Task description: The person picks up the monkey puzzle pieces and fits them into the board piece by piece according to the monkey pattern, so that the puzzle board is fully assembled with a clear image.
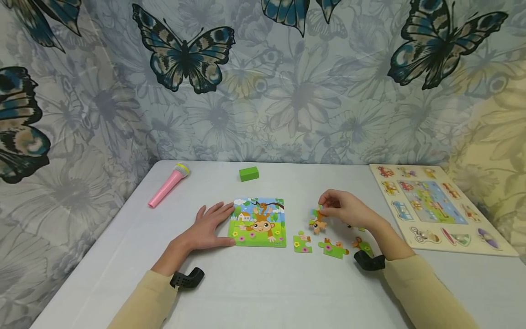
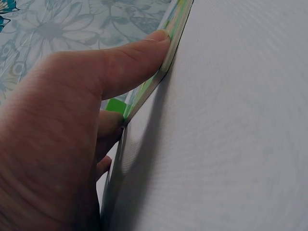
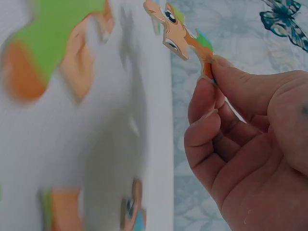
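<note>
My left hand (image 1: 207, 230), fingers spread and fairly straight, rests against the left side of a square monkey-picture puzzle board (image 1: 272, 241). In the left wrist view the thumb (image 2: 137, 60) touches the board's edge. Between thumb and fingertips my right hand (image 1: 349, 209) pinches a jigsaw piece (image 1: 318, 225) with part of the monkey's face, held above the table right of the board. The same piece (image 3: 175, 29) shows tilted in the right wrist view. Below that hand lie loose jigsaw pieces: a green one (image 1: 302, 244), a longer one (image 1: 334, 249) and another (image 1: 363, 246) by the right wrist.
A pink toy microphone (image 1: 166, 188) lies at the back left of the white table (image 1: 255, 292). Near the back edge sits a green block (image 1: 249, 173). A large picture board (image 1: 435, 233) covers the right side. Further small pieces are partly hidden beneath my right hand.
</note>
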Tool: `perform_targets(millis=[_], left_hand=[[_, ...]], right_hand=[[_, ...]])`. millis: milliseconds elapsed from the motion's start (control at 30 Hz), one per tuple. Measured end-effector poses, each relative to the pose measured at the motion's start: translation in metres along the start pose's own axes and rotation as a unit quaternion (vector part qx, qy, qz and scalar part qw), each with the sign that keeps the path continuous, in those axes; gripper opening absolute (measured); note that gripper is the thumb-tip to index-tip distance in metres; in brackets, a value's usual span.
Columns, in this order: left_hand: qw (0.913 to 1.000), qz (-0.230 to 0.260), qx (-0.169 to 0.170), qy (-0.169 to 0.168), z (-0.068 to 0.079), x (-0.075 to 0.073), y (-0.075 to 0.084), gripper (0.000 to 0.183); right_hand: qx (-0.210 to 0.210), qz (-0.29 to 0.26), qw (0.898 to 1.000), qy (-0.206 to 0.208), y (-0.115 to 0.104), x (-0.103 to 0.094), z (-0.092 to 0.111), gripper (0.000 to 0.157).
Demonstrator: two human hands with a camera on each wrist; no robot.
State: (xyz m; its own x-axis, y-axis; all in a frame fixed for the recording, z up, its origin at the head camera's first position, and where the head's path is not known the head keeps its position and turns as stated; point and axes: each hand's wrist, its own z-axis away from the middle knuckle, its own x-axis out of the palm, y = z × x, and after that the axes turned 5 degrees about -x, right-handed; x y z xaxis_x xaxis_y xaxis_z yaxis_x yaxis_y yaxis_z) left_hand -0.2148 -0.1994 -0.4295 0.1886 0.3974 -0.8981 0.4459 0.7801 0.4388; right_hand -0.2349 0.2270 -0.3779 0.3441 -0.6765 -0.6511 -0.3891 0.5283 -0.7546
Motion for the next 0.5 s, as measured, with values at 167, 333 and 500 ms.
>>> perform_targets(millis=[167, 333, 500], left_hand=[[1.0, 0.001, -0.004, -0.004, 0.0, 0.0, 0.0, 0.096], [1.0, 0.002, -0.005, -0.005, 0.0, 0.001, 0.0, 0.096], [0.9999, 0.003, -0.006, -0.008, 0.0, 0.0, 0.001, 0.096]], right_hand=[[-0.015, -0.013, 1.0, -0.007, -0.008, 0.007, -0.014, 0.014], [-0.021, -0.022, 0.999, -0.016, -0.017, 0.019, -0.029, 0.013], [-0.035, -0.028, 0.999, -0.023, -0.025, 0.031, -0.044, 0.013]])
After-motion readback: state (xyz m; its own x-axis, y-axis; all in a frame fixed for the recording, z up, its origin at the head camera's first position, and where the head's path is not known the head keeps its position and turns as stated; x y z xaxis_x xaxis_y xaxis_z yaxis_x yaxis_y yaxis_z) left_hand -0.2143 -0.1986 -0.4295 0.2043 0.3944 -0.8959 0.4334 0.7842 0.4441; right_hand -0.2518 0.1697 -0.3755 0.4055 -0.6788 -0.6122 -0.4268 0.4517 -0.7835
